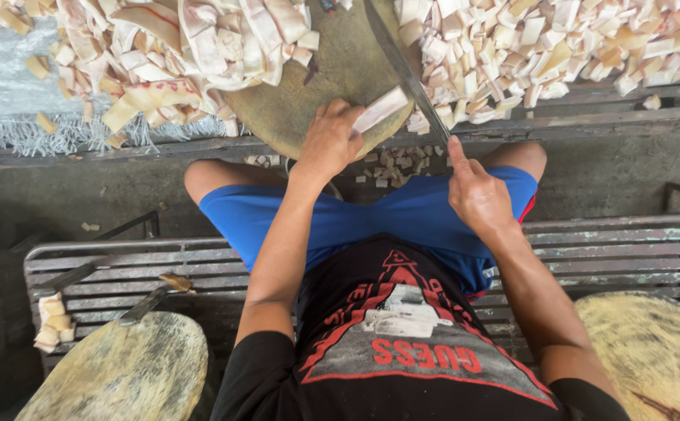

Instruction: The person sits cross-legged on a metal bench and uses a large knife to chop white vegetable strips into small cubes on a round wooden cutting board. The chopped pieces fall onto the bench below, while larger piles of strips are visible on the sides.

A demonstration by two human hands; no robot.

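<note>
Your left hand pins a pale strip flat on the round chopping block. Your right hand is closed around the knife, blade just beside the strip.

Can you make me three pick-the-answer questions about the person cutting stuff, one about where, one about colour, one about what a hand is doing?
1. Where is the pale strip being cut?
A. on the round wooden chopping block
B. on the metal bench
C. on the floor

2. What colour are the person's shorts?
A. green
B. blue
C. white

3. What is the right hand doing?
A. resting open on a knee
B. holding a cup
C. gripping a long knife

Answers:
1 A: the left hand presses the pale strip onto the round wooden chopping block.
2 B: the shorts are bright blue.
3 C: the right hand is closed on the handle of the long knife, whose blade meets the strip.
</note>
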